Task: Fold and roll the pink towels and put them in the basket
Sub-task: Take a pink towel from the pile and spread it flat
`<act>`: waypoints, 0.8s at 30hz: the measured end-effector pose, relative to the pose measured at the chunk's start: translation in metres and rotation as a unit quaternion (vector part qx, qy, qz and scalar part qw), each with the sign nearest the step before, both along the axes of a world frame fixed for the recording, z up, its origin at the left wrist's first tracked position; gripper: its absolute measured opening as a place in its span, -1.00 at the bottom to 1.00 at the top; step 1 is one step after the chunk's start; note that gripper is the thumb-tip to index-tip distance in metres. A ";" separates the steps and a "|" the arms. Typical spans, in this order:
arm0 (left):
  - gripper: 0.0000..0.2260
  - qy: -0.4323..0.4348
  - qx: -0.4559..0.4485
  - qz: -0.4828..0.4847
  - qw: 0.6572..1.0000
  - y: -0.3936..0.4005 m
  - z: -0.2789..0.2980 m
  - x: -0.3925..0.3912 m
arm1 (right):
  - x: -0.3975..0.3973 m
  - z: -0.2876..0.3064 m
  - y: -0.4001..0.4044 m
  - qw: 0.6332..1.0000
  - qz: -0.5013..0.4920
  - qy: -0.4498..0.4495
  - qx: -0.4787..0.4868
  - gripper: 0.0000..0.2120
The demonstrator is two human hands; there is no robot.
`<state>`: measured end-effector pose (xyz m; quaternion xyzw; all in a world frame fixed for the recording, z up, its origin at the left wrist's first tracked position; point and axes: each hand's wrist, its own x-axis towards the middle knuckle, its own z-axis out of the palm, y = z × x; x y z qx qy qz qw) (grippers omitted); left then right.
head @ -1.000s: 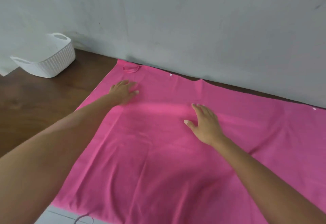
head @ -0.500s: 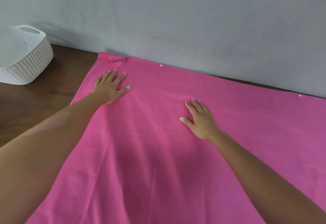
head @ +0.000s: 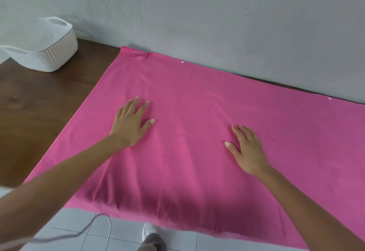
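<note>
A large pink towel (head: 197, 96) lies spread flat over the brown wooden table, its far edge against the grey wall and its near edge hanging over the table front. A small pink hanging loop (head: 138, 56) sits at its far left corner. My left hand (head: 131, 122) lies flat on the towel left of centre, fingers straight and spread. My right hand (head: 247, 150) lies flat on the towel right of centre, fingers straight. A white plastic basket (head: 59, 53) stands on the table at the far left, apart from the towel.
Bare brown table top (head: 43, 112) shows between basket and towel. The grey wall (head: 217, 13) runs along the table's back. Below the table edge are pale floor tiles (head: 79, 225), a grey cable (head: 87, 229) and a white shoe (head: 150, 231).
Both flat hands have slid toward me over the towel, the left one away from the far left corner. The view has tilted down, showing the towel's hanging edge and the floor.
</note>
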<state>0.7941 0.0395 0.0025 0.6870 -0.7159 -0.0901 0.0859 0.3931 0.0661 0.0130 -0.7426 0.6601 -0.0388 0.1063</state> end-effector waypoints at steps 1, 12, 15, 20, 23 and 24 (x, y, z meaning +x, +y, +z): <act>-0.25 0.001 -0.002 0.017 1.000 0.024 -0.001 -0.003 | -0.005 -0.001 0.014 1.000 0.002 -0.006 -0.007 -0.21; -0.22 -0.091 0.049 0.188 0.977 0.176 -0.009 0.015 | -0.036 -0.016 0.149 0.999 -0.004 0.041 -0.033 -0.19; -0.24 -0.082 0.063 0.183 0.978 0.179 -0.004 0.020 | -0.041 -0.018 0.160 0.999 0.005 0.034 -0.012 -0.15; -0.24 -0.069 0.070 0.169 0.981 0.180 0.011 -0.008 | -0.062 -0.011 0.175 0.999 -0.022 0.023 -0.015 -0.10; -0.24 -0.069 0.062 0.125 0.988 0.177 0.019 -0.049 | -0.094 -0.001 0.194 0.998 -0.049 0.027 -0.016 -0.05; -0.24 -0.069 0.060 0.106 0.990 0.175 0.020 -0.066 | -0.108 0.003 0.201 0.998 -0.058 0.031 -0.011 -0.07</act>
